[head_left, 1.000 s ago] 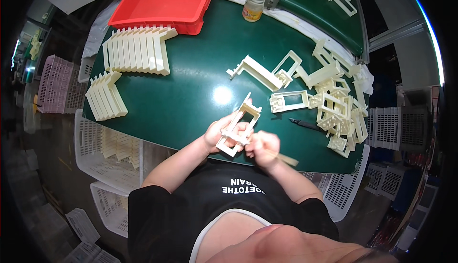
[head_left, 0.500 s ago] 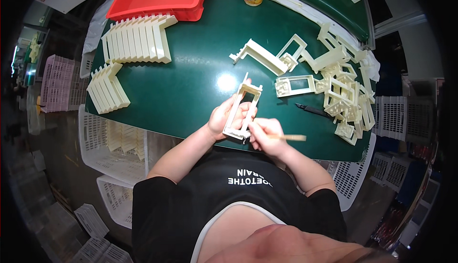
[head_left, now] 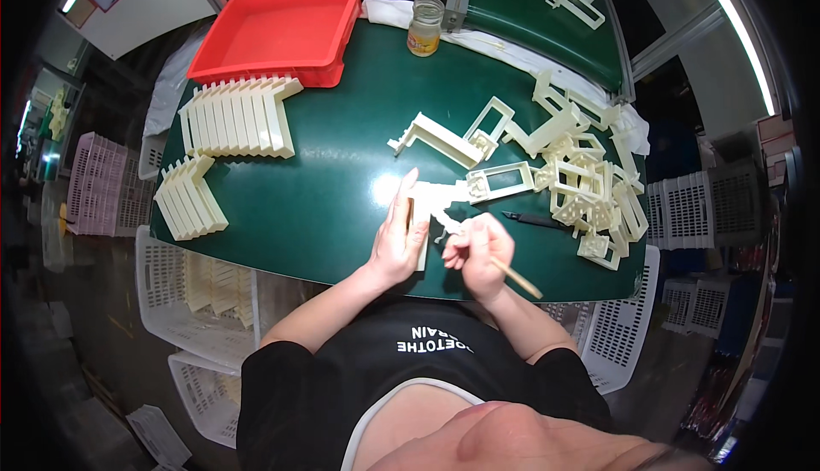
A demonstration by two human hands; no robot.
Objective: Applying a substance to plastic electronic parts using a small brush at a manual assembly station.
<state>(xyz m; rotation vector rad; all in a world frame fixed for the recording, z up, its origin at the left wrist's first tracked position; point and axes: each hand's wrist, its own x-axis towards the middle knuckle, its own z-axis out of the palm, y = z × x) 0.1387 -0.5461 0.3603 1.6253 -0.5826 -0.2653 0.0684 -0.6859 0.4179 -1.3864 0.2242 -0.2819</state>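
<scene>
A cream plastic frame part [head_left: 440,191] is gripped in my left hand [head_left: 395,245], its long side standing along the palm and its bracket end pointing right. My right hand [head_left: 482,253] is closed round a thin wooden stick [head_left: 523,282] whose plain end sticks out to the lower right. Beyond the fingers, a whitish, ragged tip [head_left: 446,222] touches or nearly touches the part; whether it is cloth or bristles I cannot tell. Right of my hands lie a loose cream frame [head_left: 511,181], a black craft knife [head_left: 531,219] and a heaped pile of similar frames [head_left: 581,185].
Cream parts stand in two neat rows [head_left: 239,121] on the left of the green table [head_left: 316,215]. Behind them sits a red tray [head_left: 269,31]. A glass jar [head_left: 424,27] stands at the back. White crates [head_left: 196,296] are below the table's edge.
The frame part has been turned in my left hand, so its bracket end now points right. My right hand has shifted slightly right, and the stick tilts more steeply downward. The view has shifted too.
</scene>
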